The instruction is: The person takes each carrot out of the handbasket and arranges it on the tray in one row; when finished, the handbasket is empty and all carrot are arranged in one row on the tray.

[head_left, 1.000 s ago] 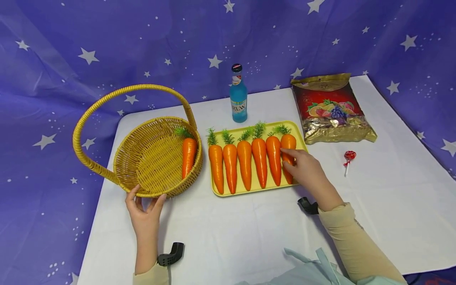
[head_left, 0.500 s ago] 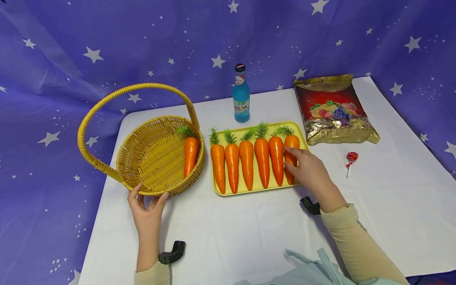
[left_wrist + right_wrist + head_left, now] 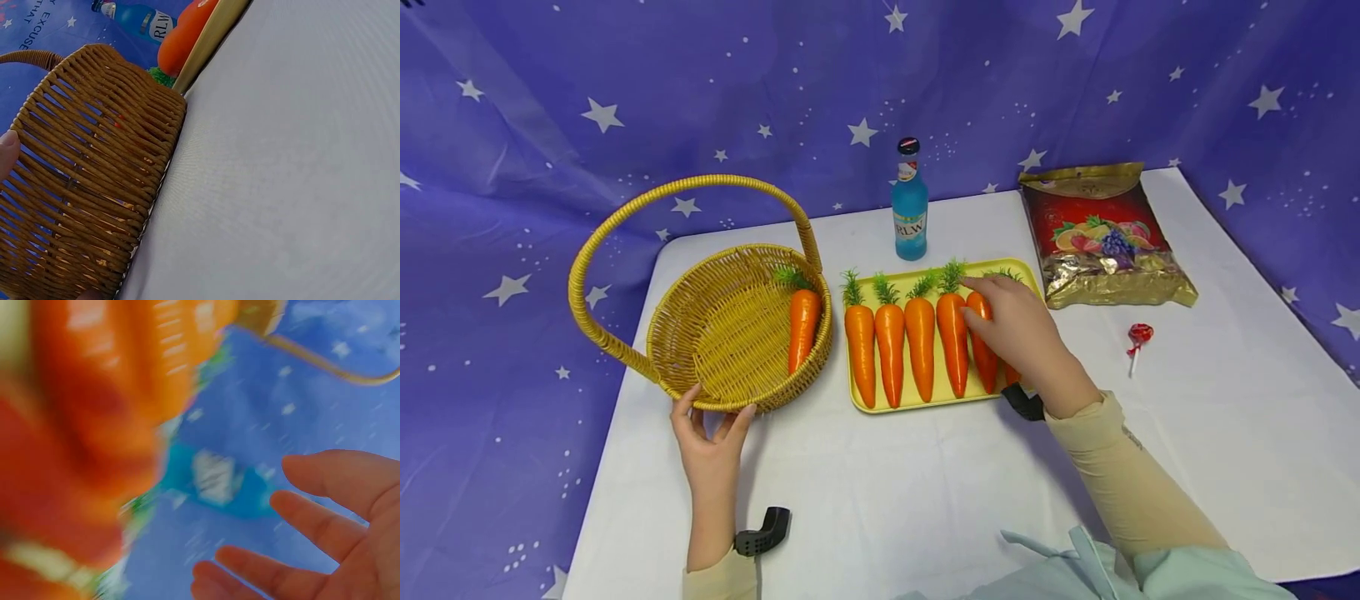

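My left hand (image 3: 711,454) grips the near rim of a yellow wicker basket (image 3: 681,310), with fingertips at the rim and the thumb lower on the outside. A toy carrot (image 3: 803,329) with a green top lies inside the basket, at its right wall. My right hand (image 3: 1022,329) hovers above the right part of a yellow tray (image 3: 907,387), partly covering the two rightmost carrots. Several orange carrots (image 3: 921,346) lie there side by side, green tops away from me. In the right wrist view, the right hand's fingers (image 3: 319,525) are spread and hold nothing.
A blue bottle (image 3: 910,217) stands behind the tray. At the back right lies a red and gold candy bag (image 3: 1105,233), with a red lollipop (image 3: 1139,335) in front of it. The basket's tall handle (image 3: 692,182) arches over its left and back.
My right hand was at the rightmost carrot, then moved up and left over the neighbouring carrots. My left hand has stayed at the basket's rim. The carrots still lie on the tray.
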Available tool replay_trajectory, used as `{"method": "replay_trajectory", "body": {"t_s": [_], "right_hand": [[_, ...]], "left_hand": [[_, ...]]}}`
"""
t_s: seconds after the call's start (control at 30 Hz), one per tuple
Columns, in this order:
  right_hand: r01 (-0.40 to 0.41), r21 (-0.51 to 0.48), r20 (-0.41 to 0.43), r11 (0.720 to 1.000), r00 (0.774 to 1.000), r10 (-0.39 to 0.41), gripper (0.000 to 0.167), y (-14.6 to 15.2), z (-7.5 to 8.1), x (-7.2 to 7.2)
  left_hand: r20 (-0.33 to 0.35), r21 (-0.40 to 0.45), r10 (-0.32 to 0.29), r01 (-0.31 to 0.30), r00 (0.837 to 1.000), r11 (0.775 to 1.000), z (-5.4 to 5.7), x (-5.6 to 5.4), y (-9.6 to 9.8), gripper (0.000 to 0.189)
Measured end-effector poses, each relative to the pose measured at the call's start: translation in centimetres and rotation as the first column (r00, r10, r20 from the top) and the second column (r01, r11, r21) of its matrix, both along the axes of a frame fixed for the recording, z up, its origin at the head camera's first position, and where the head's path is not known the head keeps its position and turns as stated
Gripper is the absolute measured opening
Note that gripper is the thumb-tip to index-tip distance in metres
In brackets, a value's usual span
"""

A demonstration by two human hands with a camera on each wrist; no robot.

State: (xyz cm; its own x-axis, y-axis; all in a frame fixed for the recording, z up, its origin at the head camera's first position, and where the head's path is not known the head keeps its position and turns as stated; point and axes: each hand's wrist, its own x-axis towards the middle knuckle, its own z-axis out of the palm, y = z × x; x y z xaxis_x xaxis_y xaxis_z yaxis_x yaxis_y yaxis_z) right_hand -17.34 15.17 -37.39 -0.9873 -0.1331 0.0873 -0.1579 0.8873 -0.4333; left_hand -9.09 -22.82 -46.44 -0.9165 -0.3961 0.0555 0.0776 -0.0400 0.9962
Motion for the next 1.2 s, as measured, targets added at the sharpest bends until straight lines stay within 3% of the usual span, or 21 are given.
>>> {"method": "replay_trajectory", "body": {"t_s": [0.17,0.3,0.5,0.7,0.87,1.0,1.2], "right_hand": [[-0.124,-0.103,0.026,0.987,0.992,0.127,0.044,-4.0,3.0,-1.2],[-0.237,-0.188,0.047,0.953,0.967,0.249,0.044,-7.5,4.7,-2.0],[-0.365,-0.165,0.097,0.916,0.919,0.383,0.043,-12.9,5.8,-2.9],[-0.459,-0.128,0.173,0.879,0.863,0.476,0.046,-17.4,5.3,-3.7],[-0.516,-0.033,0.259,0.856,0.823,0.506,0.047,-19.8,4.2,-4.4],[-0.519,0.015,0.318,0.855,0.813,0.488,0.045,-20.7,3.6,-4.7],[-0.506,0.064,0.345,0.860,0.820,0.457,0.044,-21.3,3.0,-5.1]], "left_hand": [[0.011,0.002,0.003,-0.003,1.000,1.000,0.0,0.0,0.0,0.078],[0.015,0.008,0.003,-0.003,1.000,1.000,0.1,0.0,0.1,0.076],[0.022,-0.001,0.004,-0.004,1.000,1.000,0.2,0.0,0.1,0.077],[0.037,0.002,0.004,-0.004,0.999,1.000,0.2,0.1,0.0,0.078],[0.039,0.004,0.001,-0.001,0.999,1.000,0.0,0.1,0.0,0.079],[0.042,-0.004,0.005,-0.005,0.999,1.000,0.0,0.1,-0.1,0.080],[0.048,-0.003,0.008,-0.007,0.999,1.000,0.0,0.0,-0.1,0.080]]}}
